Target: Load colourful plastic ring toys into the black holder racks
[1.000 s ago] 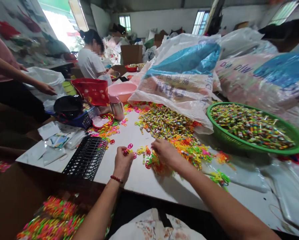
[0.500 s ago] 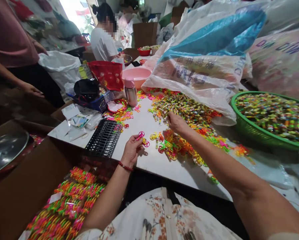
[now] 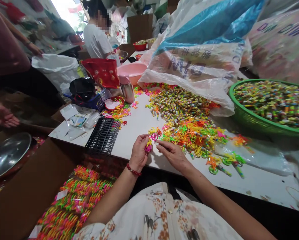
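Back from the colourful heap (image 3: 181, 105) swings the right hand (image 3: 173, 155), just beside the left hand (image 3: 139, 151) now! Left thumb and fingers pinch a pink-and-yellow plastic piece (image 3: 148, 145); right fingertips hover close by it, and whether they grip anything, I cannot tell. Left of the left hand, a black rack (image 3: 103, 135) lies on the tabletop (image 3: 136, 120).

The toy pieces (image 3: 194, 134) look like plastic, the flask (image 3: 127, 93) glossy metal.
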{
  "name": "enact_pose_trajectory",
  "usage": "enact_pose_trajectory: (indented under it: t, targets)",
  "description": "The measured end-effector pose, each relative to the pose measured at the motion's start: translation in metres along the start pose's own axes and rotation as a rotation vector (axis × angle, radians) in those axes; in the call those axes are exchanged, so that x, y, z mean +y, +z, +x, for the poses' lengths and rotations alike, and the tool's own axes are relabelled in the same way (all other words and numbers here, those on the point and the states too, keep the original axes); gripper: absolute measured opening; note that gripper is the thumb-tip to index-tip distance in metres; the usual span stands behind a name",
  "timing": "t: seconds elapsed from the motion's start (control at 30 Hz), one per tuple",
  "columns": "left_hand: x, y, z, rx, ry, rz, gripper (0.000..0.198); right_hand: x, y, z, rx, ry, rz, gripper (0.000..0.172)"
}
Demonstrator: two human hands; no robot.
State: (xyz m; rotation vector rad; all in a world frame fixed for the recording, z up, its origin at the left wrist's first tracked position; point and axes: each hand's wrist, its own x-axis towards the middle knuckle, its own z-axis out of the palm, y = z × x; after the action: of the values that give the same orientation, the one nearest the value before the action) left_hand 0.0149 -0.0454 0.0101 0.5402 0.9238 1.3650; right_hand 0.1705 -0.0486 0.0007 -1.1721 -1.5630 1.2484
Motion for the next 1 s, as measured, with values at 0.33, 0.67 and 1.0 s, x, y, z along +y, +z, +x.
enact_pose_trajectory:
  t: [0.33,0.67,1.0]
  targets:
    - [-0.011,0.013,-0.015,-0.015,0.226,0.318,0.035,-0.006,0.001,-0.015,0.055,0.035,0.11,0.027]
    - [-0.011,0.011,-0.018,-0.025,0.377,0.698,0.021,-0.012,-0.003,-0.023,0.004,0.072,0.099,0.035]
    - [0.001,0.02,-0.026,0.024,0.387,0.824,0.007,-0.013,-0.001,-0.036,0.124,-0.271,-0.346,0.022]
